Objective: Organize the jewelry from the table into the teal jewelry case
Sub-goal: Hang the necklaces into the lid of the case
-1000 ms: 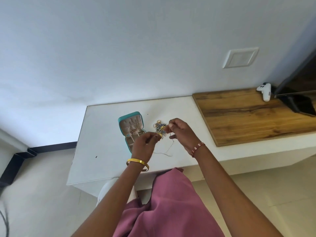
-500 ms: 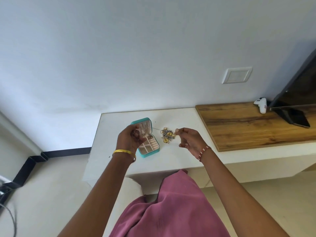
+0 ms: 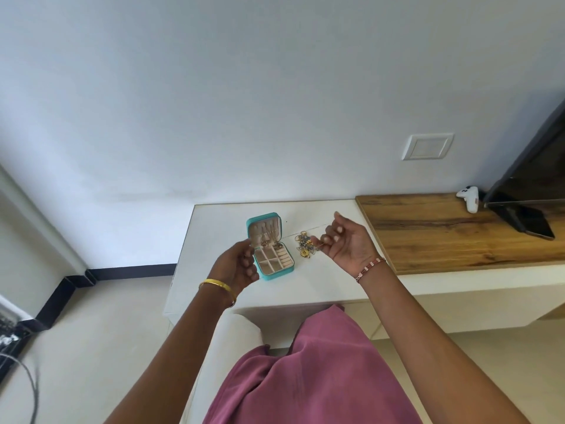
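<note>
A: Item one — teal jewelry case?
B: Open on the white bench, lid upright at the back; small pieces hang inside the lid, divided tray below.

A: Loose jewelry?
B: One heap of gold and blue-grey pieces on the bench, just right of the case.

A: Left hand?
B: Raised at the case's left edge, fingers curled with tips near the lid. A thin chain runs toward it; whether it pinches the end I cannot tell. Gold bangle on that wrist.

A: Right hand?
B: Palm up above the heap, fingers curled, pinching the chain's other end. Beaded bracelet on the wrist.

A: Other entries?
B: Wooden top to the right — white game controller and television on it.
</note>
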`<state>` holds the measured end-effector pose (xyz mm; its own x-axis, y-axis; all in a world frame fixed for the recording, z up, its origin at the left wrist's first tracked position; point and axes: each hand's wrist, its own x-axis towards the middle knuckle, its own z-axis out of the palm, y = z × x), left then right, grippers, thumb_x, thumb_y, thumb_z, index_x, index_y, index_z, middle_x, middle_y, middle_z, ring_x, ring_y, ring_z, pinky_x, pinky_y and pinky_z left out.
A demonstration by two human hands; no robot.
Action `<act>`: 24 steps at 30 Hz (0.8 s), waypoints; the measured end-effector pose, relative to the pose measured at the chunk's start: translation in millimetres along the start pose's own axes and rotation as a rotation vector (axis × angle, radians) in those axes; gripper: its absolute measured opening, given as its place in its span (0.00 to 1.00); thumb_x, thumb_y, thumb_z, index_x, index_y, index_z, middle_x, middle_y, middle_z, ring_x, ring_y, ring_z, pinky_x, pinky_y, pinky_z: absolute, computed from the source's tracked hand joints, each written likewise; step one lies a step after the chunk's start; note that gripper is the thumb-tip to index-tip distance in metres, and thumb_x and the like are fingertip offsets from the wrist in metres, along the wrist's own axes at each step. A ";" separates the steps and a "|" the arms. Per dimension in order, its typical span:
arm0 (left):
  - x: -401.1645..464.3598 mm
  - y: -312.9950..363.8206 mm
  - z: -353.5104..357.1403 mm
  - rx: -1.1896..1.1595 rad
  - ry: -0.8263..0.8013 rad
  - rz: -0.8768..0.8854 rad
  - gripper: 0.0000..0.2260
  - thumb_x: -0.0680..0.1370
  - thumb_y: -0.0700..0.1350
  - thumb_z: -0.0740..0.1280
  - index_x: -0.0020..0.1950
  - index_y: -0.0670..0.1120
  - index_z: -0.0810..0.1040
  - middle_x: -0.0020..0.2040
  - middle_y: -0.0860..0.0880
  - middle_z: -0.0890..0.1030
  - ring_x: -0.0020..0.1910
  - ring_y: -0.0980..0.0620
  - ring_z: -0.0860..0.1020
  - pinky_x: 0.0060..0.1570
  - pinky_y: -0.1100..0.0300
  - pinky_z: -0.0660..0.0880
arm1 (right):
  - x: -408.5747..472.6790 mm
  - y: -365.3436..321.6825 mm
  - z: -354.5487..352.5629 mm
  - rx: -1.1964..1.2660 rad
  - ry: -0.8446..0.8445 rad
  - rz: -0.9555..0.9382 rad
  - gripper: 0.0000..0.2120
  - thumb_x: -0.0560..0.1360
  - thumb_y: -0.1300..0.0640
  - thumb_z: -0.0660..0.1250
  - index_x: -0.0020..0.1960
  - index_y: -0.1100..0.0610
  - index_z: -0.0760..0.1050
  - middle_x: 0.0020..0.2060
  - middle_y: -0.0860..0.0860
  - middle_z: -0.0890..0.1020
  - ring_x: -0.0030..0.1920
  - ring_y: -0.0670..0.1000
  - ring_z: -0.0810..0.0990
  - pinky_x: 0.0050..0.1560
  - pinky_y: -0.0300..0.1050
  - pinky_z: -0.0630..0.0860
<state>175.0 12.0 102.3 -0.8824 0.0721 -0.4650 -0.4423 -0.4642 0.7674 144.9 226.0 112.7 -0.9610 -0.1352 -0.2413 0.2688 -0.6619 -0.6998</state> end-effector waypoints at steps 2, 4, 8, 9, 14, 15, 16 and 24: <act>-3.2 -4.7 -3.8 0.077 -0.015 -0.032 0.21 0.78 0.45 0.60 0.25 0.43 0.72 0.18 0.50 0.69 0.18 0.54 0.68 0.24 0.65 0.73 | -4.6 -4.4 12.4 0.002 -0.035 0.002 0.19 0.75 0.56 0.59 0.26 0.56 0.69 0.17 0.48 0.64 0.19 0.47 0.65 0.26 0.37 0.73; -5.6 -7.2 -8.1 0.216 -0.026 -0.045 0.17 0.78 0.44 0.60 0.30 0.42 0.75 0.19 0.49 0.70 0.20 0.53 0.73 0.31 0.61 0.78 | -8.7 -7.4 22.9 -0.025 -0.068 0.007 0.12 0.73 0.56 0.60 0.31 0.57 0.70 0.17 0.47 0.63 0.18 0.45 0.62 0.22 0.34 0.66; -7.6 -9.5 -9.9 0.596 -0.084 -0.096 0.09 0.77 0.44 0.62 0.47 0.42 0.80 0.30 0.48 0.82 0.38 0.49 0.82 0.53 0.53 0.75 | -10.1 -5.3 32.9 -0.151 -0.115 -0.003 0.12 0.77 0.58 0.56 0.39 0.59 0.73 0.18 0.47 0.65 0.19 0.45 0.62 0.21 0.34 0.62; -8.6 -9.7 -8.0 0.685 -0.113 -0.102 0.09 0.77 0.45 0.62 0.46 0.45 0.81 0.34 0.49 0.84 0.42 0.50 0.82 0.56 0.52 0.73 | -11.1 -3.6 35.8 -0.182 -0.130 -0.001 0.11 0.77 0.59 0.56 0.40 0.60 0.74 0.19 0.48 0.66 0.19 0.45 0.62 0.21 0.33 0.62; -10.9 -11.3 9.2 0.726 -0.172 -0.008 0.08 0.77 0.45 0.61 0.44 0.48 0.79 0.38 0.52 0.84 0.46 0.54 0.80 0.58 0.52 0.68 | -19.1 4.8 52.1 -0.355 -0.182 0.025 0.10 0.77 0.59 0.59 0.41 0.60 0.76 0.21 0.49 0.71 0.22 0.46 0.65 0.24 0.36 0.65; -10.8 -11.7 13.1 0.688 -0.165 0.028 0.08 0.77 0.44 0.61 0.43 0.47 0.79 0.37 0.53 0.84 0.45 0.55 0.80 0.58 0.52 0.68 | -20.4 5.9 54.5 -0.393 -0.186 0.025 0.10 0.77 0.59 0.59 0.42 0.61 0.77 0.22 0.49 0.72 0.22 0.46 0.67 0.25 0.36 0.66; -10.2 -11.9 16.6 0.640 -0.155 0.065 0.09 0.78 0.43 0.60 0.42 0.46 0.78 0.35 0.53 0.84 0.43 0.56 0.81 0.58 0.52 0.68 | -21.9 6.7 56.7 -0.426 -0.186 0.023 0.10 0.76 0.59 0.60 0.42 0.61 0.77 0.23 0.50 0.73 0.23 0.46 0.68 0.26 0.37 0.68; -6.7 -13.9 26.1 0.465 -0.064 0.220 0.14 0.79 0.38 0.57 0.36 0.42 0.75 0.31 0.45 0.76 0.29 0.51 0.74 0.39 0.59 0.77 | -25.5 -0.5 62.0 -0.321 -0.149 0.014 0.09 0.76 0.59 0.60 0.44 0.60 0.78 0.31 0.52 0.81 0.29 0.47 0.77 0.32 0.38 0.76</act>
<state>182.9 40.9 106.3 -0.9642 0.0777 -0.2536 -0.2568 -0.0341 0.9659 165.2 184.2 160.9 -0.9495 -0.2646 -0.1684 0.2663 -0.3969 -0.8784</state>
